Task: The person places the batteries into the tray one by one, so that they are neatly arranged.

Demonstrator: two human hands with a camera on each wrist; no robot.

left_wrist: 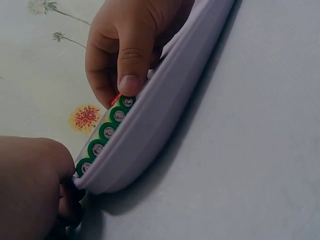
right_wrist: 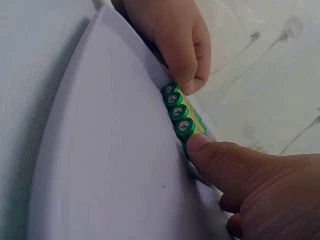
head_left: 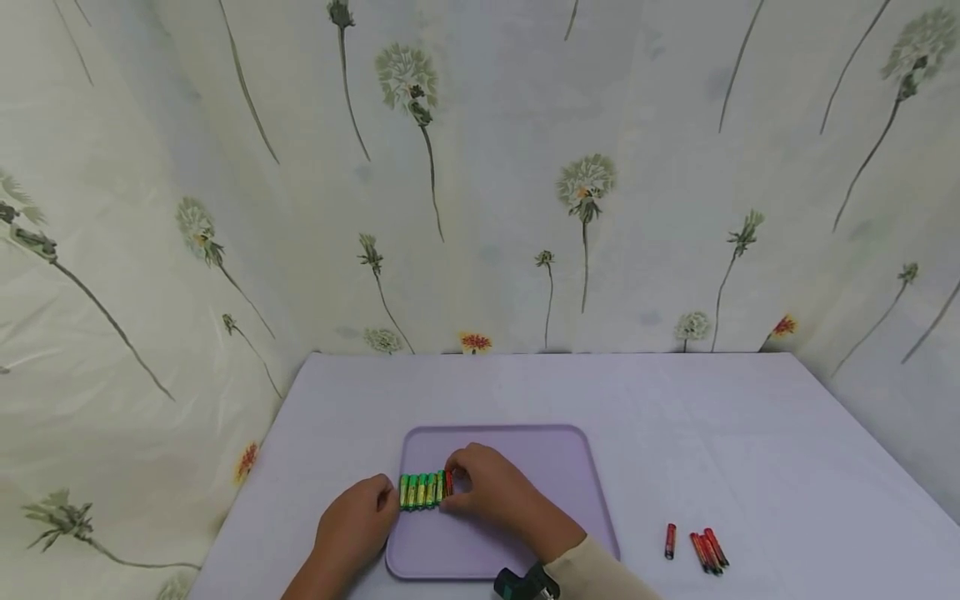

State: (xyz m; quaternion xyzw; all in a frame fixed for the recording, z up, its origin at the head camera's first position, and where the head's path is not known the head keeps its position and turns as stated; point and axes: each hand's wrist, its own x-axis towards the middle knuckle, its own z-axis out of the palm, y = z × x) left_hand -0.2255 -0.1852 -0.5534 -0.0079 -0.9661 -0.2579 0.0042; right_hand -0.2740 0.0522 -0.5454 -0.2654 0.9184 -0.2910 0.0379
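On a light purple tray (head_left: 551,475), several green-and-yellow batteries (head_left: 422,492) lie side by side in a row near the left rim. My right hand (head_left: 498,496) pinches a red battery (head_left: 449,483) at the right end of that row, thumb at its near end and fingers at its far end. At the tray's left edge, my left hand (head_left: 354,523) grips the rim with curled fingers, close against the first green battery. In the left wrist view, the metal tips of the green batteries (left_wrist: 108,132) face the camera; the red one is mostly hidden behind the right thumb.
To the right of the tray, a single red battery (head_left: 671,541) lies on the white-covered table (head_left: 360,392), beside a small group of red batteries (head_left: 708,551). A dandelion-patterned curtain (head_left: 495,208) hangs behind the table. A dark wrist device (head_left: 525,583) sits by the right sleeve.
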